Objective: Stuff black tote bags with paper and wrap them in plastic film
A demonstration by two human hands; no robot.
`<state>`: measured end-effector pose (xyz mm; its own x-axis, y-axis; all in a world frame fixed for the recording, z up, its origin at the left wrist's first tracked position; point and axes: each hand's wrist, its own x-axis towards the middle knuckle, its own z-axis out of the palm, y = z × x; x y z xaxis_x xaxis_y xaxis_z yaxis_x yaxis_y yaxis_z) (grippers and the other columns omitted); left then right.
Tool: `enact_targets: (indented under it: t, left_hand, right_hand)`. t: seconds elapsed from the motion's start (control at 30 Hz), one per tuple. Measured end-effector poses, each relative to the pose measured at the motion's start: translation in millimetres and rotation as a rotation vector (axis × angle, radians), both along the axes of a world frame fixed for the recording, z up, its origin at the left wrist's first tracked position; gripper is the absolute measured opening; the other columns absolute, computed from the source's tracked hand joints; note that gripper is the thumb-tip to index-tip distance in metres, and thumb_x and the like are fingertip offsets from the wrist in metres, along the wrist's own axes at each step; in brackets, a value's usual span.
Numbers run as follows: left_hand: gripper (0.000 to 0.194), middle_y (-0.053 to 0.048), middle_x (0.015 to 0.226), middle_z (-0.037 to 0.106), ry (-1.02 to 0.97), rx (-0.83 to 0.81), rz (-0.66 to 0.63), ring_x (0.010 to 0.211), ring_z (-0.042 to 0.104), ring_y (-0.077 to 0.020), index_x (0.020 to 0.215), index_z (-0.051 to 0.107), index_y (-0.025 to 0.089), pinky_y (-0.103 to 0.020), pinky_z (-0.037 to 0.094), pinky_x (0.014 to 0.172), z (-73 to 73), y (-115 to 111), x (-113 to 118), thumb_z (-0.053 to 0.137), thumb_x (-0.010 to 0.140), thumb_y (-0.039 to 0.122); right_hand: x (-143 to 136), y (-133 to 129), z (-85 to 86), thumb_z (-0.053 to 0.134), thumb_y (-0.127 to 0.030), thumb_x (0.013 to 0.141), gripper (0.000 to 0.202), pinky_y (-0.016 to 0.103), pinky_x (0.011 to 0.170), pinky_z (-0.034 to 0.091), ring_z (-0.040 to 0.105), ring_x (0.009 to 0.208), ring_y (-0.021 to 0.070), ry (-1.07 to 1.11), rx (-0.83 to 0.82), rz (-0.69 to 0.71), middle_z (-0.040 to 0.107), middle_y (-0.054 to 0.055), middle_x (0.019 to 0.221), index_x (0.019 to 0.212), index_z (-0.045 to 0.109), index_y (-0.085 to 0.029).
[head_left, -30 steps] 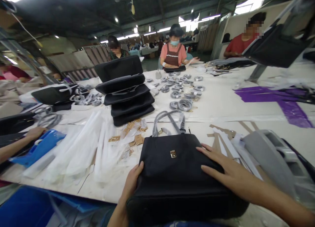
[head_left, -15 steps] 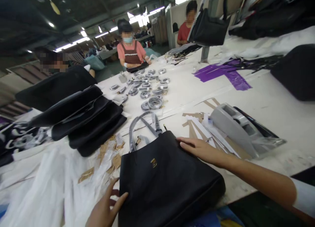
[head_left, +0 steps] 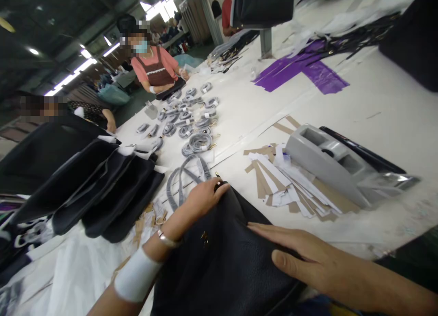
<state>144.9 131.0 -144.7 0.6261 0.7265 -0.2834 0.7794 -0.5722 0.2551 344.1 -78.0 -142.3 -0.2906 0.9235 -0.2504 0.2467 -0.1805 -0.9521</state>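
Note:
A black handbag (head_left: pixel 219 261) with a small gold emblem lies in front of me, its wrapped grey handles (head_left: pixel 181 179) pointing away. My left hand (head_left: pixel 205 197) reaches over the bag to its top edge beside the handles, with the fingers pressed together there; whatever they pinch is hidden. A bracelet and a white band are on that wrist. Spread flat with the thumb apart, my right hand (head_left: pixel 294 252) rests on the right side of the bag.
Black bags (head_left: pixel 112 197) are stacked at left. Coiled straps (head_left: pixel 200 142) lie beyond the handles. Paper strips (head_left: pixel 273 179) and a grey tape dispenser (head_left: pixel 328 160) are at right, purple sheets (head_left: pixel 301 71) behind. A masked person (head_left: pixel 155 67) stands across the table (head_left: pixel 386 142).
My left hand has moved from the bag's left edge up to its top edge by the handles. My right hand has slid down the bag's right side. The view has shifted right.

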Motion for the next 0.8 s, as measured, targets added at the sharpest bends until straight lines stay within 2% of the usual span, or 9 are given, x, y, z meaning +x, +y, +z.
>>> enact_targets:
  t: [0.07, 0.17, 0.3, 0.37, 0.43, 0.53, 0.63, 0.73, 0.8]
  left_hand:
    - [0.048, -0.010, 0.099, 0.072, -0.020, -0.058, 0.042, 0.092, 0.068, -0.0268, 0.118, 0.065, 0.022, -0.034, 0.049, 0.082, -17.0, 12, 18, 0.046, 0.093, 0.058]
    - [0.054, -0.004, 0.081, 0.067, -0.199, -0.183, 0.143, 0.077, 0.065, -0.0218, 0.120, 0.064, 0.022, -0.031, 0.049, 0.072, -30.3, 20, 20, 0.062, 0.082, 0.060]
    - [0.053, 0.004, 0.065, 0.055, -0.726, -0.443, 0.557, 0.052, 0.054, -0.0125, 0.122, 0.061, 0.018, -0.026, 0.049, 0.057, -37.0, 20, 7, 0.065, 0.082, 0.052]
    - [0.051, 0.005, 0.065, 0.053, -0.924, -0.381, 0.737, 0.048, 0.050, -0.0104, 0.125, 0.057, 0.019, -0.024, 0.047, 0.053, -43.1, 18, 1, 0.062, 0.084, 0.049]
    - [0.045, 0.006, 0.061, 0.048, -0.977, -0.211, 0.796, 0.047, 0.045, -0.0091, 0.122, 0.059, 0.020, -0.021, 0.042, 0.049, -52.2, 16, -2, 0.061, 0.086, 0.046]
    - [0.036, 0.007, 0.057, 0.040, -0.871, 0.045, 0.737, 0.048, 0.038, -0.0090, 0.114, 0.066, 0.018, -0.020, 0.033, 0.048, -68.2, 13, -3, 0.057, 0.089, 0.043]
    - [0.033, 0.005, 0.059, 0.046, -0.730, 0.188, 0.591, 0.053, 0.042, -0.0107, 0.113, 0.069, 0.018, -0.022, 0.035, 0.055, -81.6, 10, -5, 0.053, 0.093, 0.039]
    - [0.032, 0.002, 0.066, 0.058, -0.547, 0.269, 0.436, 0.062, 0.052, -0.0133, 0.116, 0.070, 0.020, -0.024, 0.039, 0.066, -88.7, 10, -7, 0.051, 0.096, 0.037]
    - [0.033, -0.001, 0.073, 0.064, -0.422, 0.304, 0.380, 0.070, 0.058, -0.0157, 0.119, 0.069, 0.023, -0.025, 0.040, 0.072, -90.0, 11, -8, 0.049, 0.097, 0.038]
  right_hand:
    - [3, 1, -2.6, 0.055, -0.058, 0.091, 0.061, 0.055, 0.115, 0.028, 0.041, 0.137, 0.0338, -0.011, 0.006, 0.015, 0.044, 0.004, 0.150, 0.145, 0.045, -0.031]
    - [7, 1, -4.2, 0.057, -0.056, 0.090, 0.061, 0.056, 0.114, 0.028, 0.037, 0.139, 0.0344, -0.019, -0.003, 0.065, 0.038, 0.002, 0.153, 0.146, 0.043, -0.036]
    - [1, -1, -0.3, 0.052, -0.053, 0.093, 0.060, 0.054, 0.114, 0.030, 0.036, 0.140, 0.0318, 0.004, -0.016, 0.070, 0.034, -0.002, 0.154, 0.149, 0.034, -0.039]
    - [-4, -1, 2.4, 0.050, -0.049, 0.095, 0.057, 0.051, 0.115, 0.032, 0.037, 0.139, 0.0299, 0.048, 0.016, 0.036, 0.036, -0.004, 0.153, 0.149, 0.033, -0.040]
    - [-9, 0, 3.1, 0.049, -0.045, 0.096, 0.054, 0.048, 0.115, 0.033, 0.037, 0.139, 0.0289, 0.080, 0.043, -0.003, 0.037, -0.006, 0.152, 0.148, 0.036, -0.041]
    - [-13, 9, -3.4, 0.051, -0.042, 0.094, 0.055, 0.049, 0.114, 0.035, 0.035, 0.140, 0.0297, 0.100, 0.013, -0.051, 0.035, -0.007, 0.154, 0.148, 0.038, -0.042]
    - [-15, 24, -15.7, 0.054, -0.037, 0.088, 0.072, 0.049, 0.107, 0.044, 0.038, 0.138, 0.0310, 0.227, -0.134, -0.067, 0.032, 0.001, 0.156, 0.154, 0.025, -0.035]
    - [-18, 39, -20.9, 0.053, -0.030, 0.084, 0.081, 0.048, 0.103, 0.047, 0.047, 0.133, 0.0300, 0.293, -0.244, -0.037, 0.045, 0.008, 0.149, 0.157, 0.018, -0.027]
    - [-19, 44, -15.7, 0.054, -0.034, 0.085, 0.074, 0.051, 0.106, 0.044, 0.052, 0.130, 0.0306, 0.137, -0.189, -0.030, 0.055, 0.007, 0.142, 0.154, 0.029, -0.029]
